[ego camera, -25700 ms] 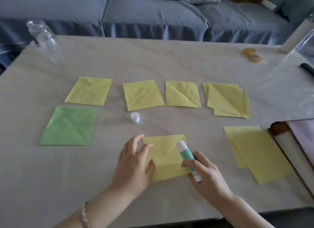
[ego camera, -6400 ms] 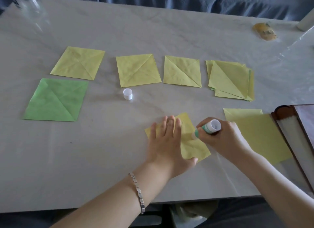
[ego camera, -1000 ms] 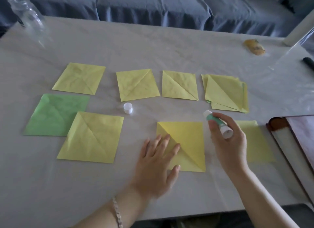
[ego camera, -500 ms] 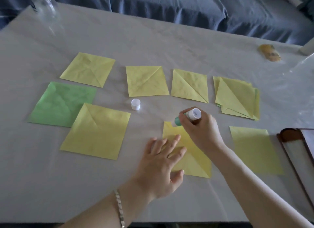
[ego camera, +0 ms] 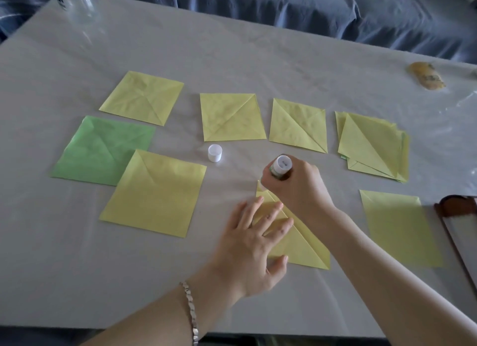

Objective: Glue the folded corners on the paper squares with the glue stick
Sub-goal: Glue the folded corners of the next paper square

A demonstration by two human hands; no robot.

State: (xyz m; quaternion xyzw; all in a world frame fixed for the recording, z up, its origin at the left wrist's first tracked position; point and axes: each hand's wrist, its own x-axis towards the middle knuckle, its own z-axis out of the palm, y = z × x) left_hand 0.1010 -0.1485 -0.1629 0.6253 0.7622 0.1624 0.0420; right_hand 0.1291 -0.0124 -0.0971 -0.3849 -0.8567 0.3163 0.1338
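Observation:
A yellow folded paper square (ego camera: 300, 245) lies on the table in front of me. My left hand (ego camera: 254, 242) presses flat on its left part with fingers spread. My right hand (ego camera: 296, 188) grips the green and white glue stick (ego camera: 280, 166) upright, its lower end down at the square's far corner; the tip is hidden by my fingers. The white cap (ego camera: 215, 152) of the glue stick stands on the table to the left of it.
Three folded yellow squares (ego camera: 231, 117) lie in a row beyond, with a stack (ego camera: 374, 147) at the right. A green square (ego camera: 100, 149) and a larger yellow one (ego camera: 157, 193) lie left. A plain yellow sheet (ego camera: 400, 227), a brown case (ego camera: 462, 222), a clear bottle (ego camera: 77, 0).
My right hand has swung the glue stick from a raised position down onto the far corner of the square. My left hand stays flat on the paper.

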